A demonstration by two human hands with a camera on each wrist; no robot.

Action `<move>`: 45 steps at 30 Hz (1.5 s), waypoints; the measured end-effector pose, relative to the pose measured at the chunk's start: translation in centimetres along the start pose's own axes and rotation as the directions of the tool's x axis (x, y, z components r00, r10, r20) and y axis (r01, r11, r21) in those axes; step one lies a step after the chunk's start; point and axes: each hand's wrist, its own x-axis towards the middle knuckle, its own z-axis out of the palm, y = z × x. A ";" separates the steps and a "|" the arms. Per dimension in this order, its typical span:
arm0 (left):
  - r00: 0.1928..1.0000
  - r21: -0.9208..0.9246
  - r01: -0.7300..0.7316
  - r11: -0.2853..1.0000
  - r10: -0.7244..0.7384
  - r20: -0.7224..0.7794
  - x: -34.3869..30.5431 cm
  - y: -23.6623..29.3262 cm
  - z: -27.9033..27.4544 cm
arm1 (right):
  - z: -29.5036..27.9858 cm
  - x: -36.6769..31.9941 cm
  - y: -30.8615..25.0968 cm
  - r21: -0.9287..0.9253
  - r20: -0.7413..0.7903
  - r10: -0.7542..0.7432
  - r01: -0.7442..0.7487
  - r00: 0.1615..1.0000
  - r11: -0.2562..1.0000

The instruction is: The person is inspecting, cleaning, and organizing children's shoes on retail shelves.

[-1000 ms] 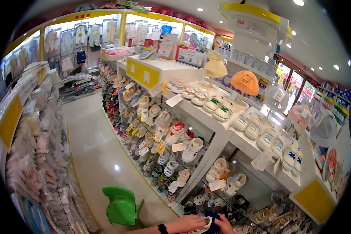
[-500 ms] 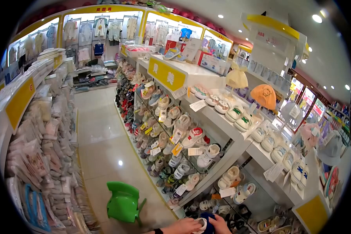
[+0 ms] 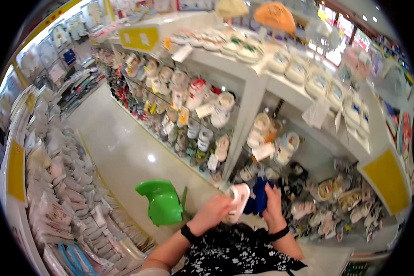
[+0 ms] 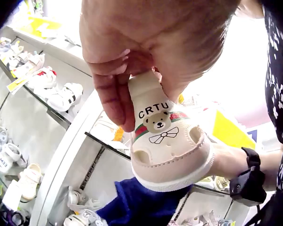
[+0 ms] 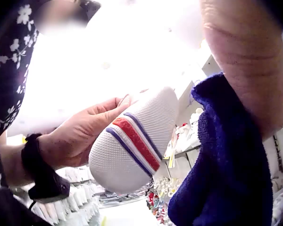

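left hand (image 4: 153, 40) holds shoe (image 4: 162, 141), long axis slanting toe-down in left wrist view.

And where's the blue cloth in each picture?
Head: the blue cloth is below and right of the middle, just right of the held shoe.
Left wrist: at the bottom, near the middle, below the shoe with the bear.
Right wrist: big on the right side, reaching the bottom edge.
Shared landmark: that shoe, though the right wrist view shows its striped sole.
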 end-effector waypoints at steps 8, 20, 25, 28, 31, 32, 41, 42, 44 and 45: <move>0.968 0.063 -0.222 0.973 0.212 0.136 2.3 1.2 1.1 | -1.6 -2.1 -5.0 -0.279 0.068 -0.116 0.130 0.991 0.951; 0.881 0.207 -0.452 0.868 0.399 0.256 5.9 3.7 5.2 | -5.5 -1.9 -10.1 -0.704 0.453 0.011 0.351 0.891 0.617; 0.891 0.204 -0.398 0.894 0.325 0.316 6.4 5.4 6.7 | -6.6 -2.4 -11.7 -0.731 0.549 -0.004 0.483 0.836 0.482; 0.921 0.150 -0.319 0.936 0.269 0.281 6.2 5.6 7.7 | -7.5 -3.0 -12.3 -0.697 0.623 -0.048 0.583 0.780 0.417; 0.993 0.158 -0.003 0.987 -0.016 0.119 5.2 5.1 8.3 | -10.5 -3.0 -13.2 -0.537 0.655 0.062 0.406 0.753 0.739; 0.994 0.165 -0.041 0.985 0.024 0.103 5.3 5.0 8.2 | -11.2 -3.1 -13.1 -0.503 0.615 0.070 0.323 0.785 0.802; 0.982 0.174 -0.171 0.970 0.153 0.110 6.7 8.2 9.8 | -8.9 -2.0 -12.2 -0.580 0.485 -0.305 0.562 0.820 0.589; 0.984 0.196 -0.163 0.967 0.144 0.107 6.8 8.3 10.0 | -8.8 -1.8 -12.1 -0.606 0.560 -0.361 0.666 0.746 0.435; 0.988 0.243 -0.141 0.960 0.122 0.091 6.9 8.3 10.3 | -8.9 -2.3 -12.6 -0.678 0.576 -0.339 0.666 0.744 0.309; 0.998 0.230 -0.065 0.971 0.058 0.035 6.9 8.2 10.6 | -9.3 -2.4 -12.7 -0.691 0.614 -0.316 0.686 0.723 0.227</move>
